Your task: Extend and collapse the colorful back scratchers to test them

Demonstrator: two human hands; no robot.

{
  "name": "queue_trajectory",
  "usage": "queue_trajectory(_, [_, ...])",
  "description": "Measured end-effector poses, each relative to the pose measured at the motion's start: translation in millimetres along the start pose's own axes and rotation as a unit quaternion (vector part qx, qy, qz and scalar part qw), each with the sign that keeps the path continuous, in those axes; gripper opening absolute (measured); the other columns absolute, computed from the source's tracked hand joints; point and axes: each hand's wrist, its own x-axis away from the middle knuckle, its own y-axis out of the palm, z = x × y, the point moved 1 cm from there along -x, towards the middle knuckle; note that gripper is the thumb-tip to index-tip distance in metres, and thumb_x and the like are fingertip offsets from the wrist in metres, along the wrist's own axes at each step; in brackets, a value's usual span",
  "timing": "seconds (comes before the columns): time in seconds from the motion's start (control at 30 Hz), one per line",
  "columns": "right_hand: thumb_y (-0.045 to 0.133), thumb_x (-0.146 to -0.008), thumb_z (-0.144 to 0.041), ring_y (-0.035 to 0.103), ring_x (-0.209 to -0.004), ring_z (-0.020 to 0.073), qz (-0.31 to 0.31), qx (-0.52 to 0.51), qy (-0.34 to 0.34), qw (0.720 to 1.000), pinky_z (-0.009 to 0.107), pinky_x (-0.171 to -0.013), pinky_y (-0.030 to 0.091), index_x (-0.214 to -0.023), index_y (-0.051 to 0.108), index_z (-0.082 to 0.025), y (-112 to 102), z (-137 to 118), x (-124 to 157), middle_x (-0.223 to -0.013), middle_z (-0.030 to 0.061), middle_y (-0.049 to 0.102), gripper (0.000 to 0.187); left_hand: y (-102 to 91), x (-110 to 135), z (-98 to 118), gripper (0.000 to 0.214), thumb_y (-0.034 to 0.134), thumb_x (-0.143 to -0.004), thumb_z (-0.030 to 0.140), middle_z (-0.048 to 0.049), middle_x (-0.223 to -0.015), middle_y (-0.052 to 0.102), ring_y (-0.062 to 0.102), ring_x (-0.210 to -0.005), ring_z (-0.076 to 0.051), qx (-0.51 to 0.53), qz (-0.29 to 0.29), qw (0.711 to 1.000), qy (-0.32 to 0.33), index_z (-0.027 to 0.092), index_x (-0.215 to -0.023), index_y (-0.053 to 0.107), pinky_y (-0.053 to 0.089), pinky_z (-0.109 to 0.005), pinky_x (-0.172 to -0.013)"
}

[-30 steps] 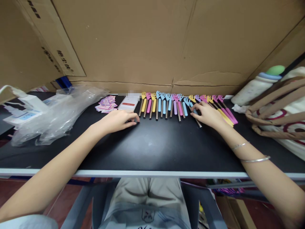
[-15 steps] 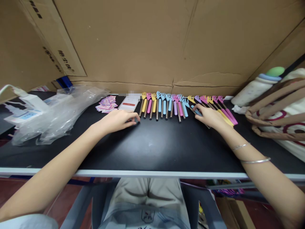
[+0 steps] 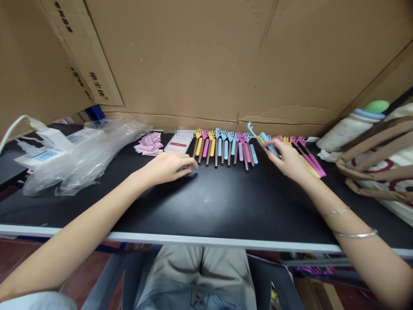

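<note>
My right hand (image 3: 284,158) is closed on a light-blue back scratcher (image 3: 270,146), raised off the table with its claw pointing up and to the left. Below and beyond that hand lie more back scratchers, with pink handles (image 3: 314,163) and yellow ones partly covered by my fingers and wrist. My left hand (image 3: 171,167) hovers just in front of the phone, fingers loosely bent and apart, holding nothing. To its right runs a row of back scratchers (image 3: 226,148) in yellow, pink, blue and purple, claws toward the cardboard.
A phone (image 3: 179,144) lies beside a pile of small pink-purple cards (image 3: 150,144). Clear plastic bags (image 3: 103,150) and a power strip (image 3: 41,157) are on the left. At right stand a white bottle (image 3: 346,127) and a bag with brown handles (image 3: 380,172). Cardboard (image 3: 193,60) walls the back.
My right hand has lifted the blue back scratcher off the table, its claw now higher. My left hand stays near the phone, fingers slightly more apart. The view has shifted a little.
</note>
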Motion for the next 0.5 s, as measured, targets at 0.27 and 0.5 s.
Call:
queue_trajectory(0.27, [0.038,-0.094,-0.033,0.063,-0.087,0.0183,-0.128,-0.050,-0.178,0.974,0.030,-0.076,0.047,-0.110,0.056,-0.026,6.6,-55.9,14.7,-0.106,0.0052,0.064,0.025,-0.4,-3.9,23.9,0.031,0.035,-0.098,0.025,-0.0048,-0.097,0.065,0.054,-0.094,-0.018,-0.028,0.092,0.991,0.096,0.024,-0.098,0.066,0.044,-0.028,-0.079])
queue_trajectory(0.5, [0.044,-0.092,-0.030,0.062,-0.093,0.0160,-0.202,-0.102,-0.213,0.951,0.027,-0.077,0.046,-0.108,0.054,-0.026,17.3,-81.4,24.0,-0.104,0.0024,0.065,0.018,10.4,-8.7,34.7,0.024,0.042,-0.097,0.032,-0.0038,-0.110,0.064,0.053,-0.104,-0.018,-0.008,0.079,0.988,0.134,0.023,-0.106,0.062,0.042,-0.030,-0.089])
